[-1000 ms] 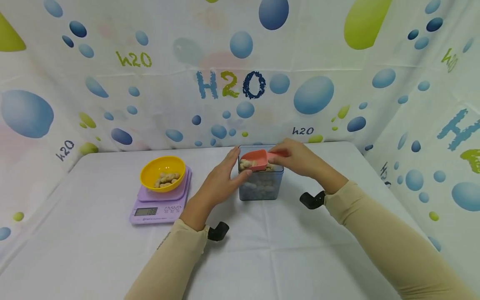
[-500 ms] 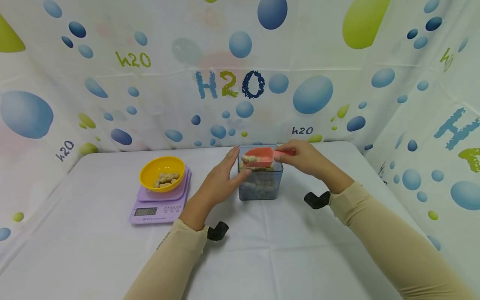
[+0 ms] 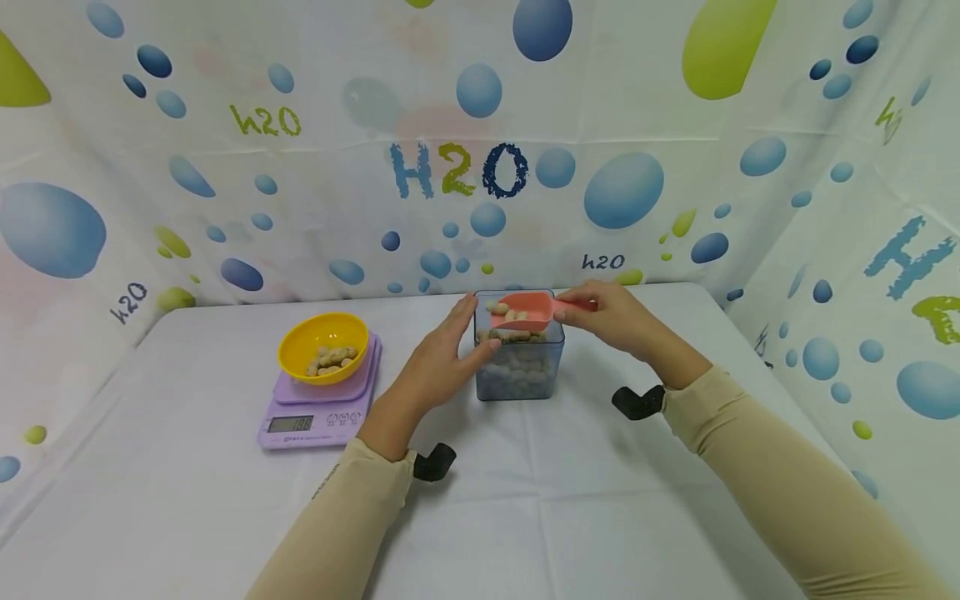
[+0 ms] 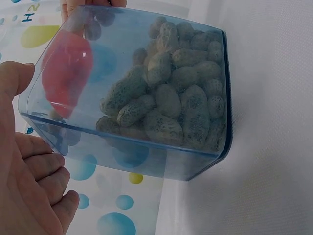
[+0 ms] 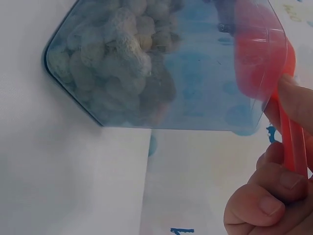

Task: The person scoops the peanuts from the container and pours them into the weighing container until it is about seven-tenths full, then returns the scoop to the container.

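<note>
step judged: scooping peanuts [image 3: 516,316] from the clear box [image 3: 517,385]; next move likely calls for a level scoop [image 3: 536,307] past the rim. scoop now at box mouth, right hand [image 3: 617,318] pinching its handle [image 5: 293,147]; left hand [image 3: 441,360] beside box, fingers nearly straight. versus 1 s ago: scoop higher, further right

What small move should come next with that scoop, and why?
Probably lift the scoop clear of the tub: the right hand grips it, a few peanuts lie in it, and both wrist views show it through the tub's wall.
</note>
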`<state>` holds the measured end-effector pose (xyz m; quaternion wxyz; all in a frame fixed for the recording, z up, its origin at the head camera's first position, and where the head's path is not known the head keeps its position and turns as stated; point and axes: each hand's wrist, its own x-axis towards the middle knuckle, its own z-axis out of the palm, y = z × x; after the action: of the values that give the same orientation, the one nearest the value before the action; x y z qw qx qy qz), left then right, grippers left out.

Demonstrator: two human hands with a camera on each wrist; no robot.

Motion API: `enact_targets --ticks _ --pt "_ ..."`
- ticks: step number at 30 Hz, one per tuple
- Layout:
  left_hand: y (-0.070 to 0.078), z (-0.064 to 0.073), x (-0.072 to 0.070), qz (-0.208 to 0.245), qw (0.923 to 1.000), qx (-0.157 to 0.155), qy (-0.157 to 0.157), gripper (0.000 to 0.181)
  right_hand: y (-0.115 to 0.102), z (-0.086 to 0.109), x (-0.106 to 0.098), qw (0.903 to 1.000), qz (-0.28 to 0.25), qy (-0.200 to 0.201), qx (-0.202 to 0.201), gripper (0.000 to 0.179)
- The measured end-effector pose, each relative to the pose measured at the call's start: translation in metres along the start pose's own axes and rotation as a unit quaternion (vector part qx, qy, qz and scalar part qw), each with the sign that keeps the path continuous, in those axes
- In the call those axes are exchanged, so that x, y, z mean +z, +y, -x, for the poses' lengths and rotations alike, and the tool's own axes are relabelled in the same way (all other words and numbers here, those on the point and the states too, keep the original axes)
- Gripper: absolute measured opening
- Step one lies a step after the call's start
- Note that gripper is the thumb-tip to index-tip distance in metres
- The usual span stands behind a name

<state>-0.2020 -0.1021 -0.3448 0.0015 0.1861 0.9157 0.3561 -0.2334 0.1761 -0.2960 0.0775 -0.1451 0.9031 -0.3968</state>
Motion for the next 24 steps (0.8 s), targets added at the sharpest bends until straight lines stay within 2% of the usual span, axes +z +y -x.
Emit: enact_targets --ticks 16,20,24 --pt "0.002 0.002 -0.003 -0.001 1.0000 -0.008 -0.004 0.086 0.003 -0.002 0.000 0.9999 -0.003 0.007 -0.014 0.046" --pt "0.004 0.004 -0.009 -0.011 0.9999 -0.012 -0.003 0.086 0.003 -0.002 -0.002 0.9999 0.006 0.011 -0.007 0.052" --pt "0.003 0.011 -0.022 -0.031 0.9995 -0.011 0.002 0.086 0.000 -0.002 -0.003 0.9994 0.012 0.011 -0.029 0.054"
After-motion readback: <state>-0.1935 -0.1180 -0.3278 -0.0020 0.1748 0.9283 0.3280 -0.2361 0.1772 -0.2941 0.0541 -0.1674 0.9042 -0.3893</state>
